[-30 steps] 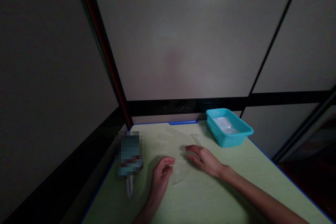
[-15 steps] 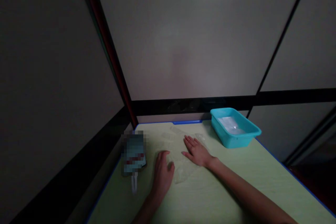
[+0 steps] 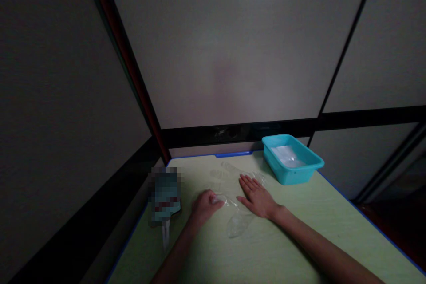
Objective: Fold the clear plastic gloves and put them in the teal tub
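Note:
A clear, thin plastic glove (image 3: 238,225) lies spread on the pale green table, its finger-like lobes pointing mostly left and away from me. My left hand (image 3: 205,205) is closed in a pinch on one of these lobes, and the film is drawn into shiny creases beside my fingertips. On the wider part of the glove rests my right hand (image 3: 258,197), palm down, with its fingers stretched out flat. It covers much of that part, so the glove's cuff is hard to make out.
A turquoise plastic basin (image 3: 301,174) stands at the back right, with clear or whitish plastic film (image 3: 286,155) inside. To the left lies a blurred-out flat object (image 3: 165,195) with a white strap (image 3: 165,234). A blue-edged table (image 3: 266,253) meets panelled walls behind and left.
My left hand has gone from loosely curled to pinching a lobe of the glove, pulling creases into it. My right hand stays flat on the glove. The view has shifted slightly.

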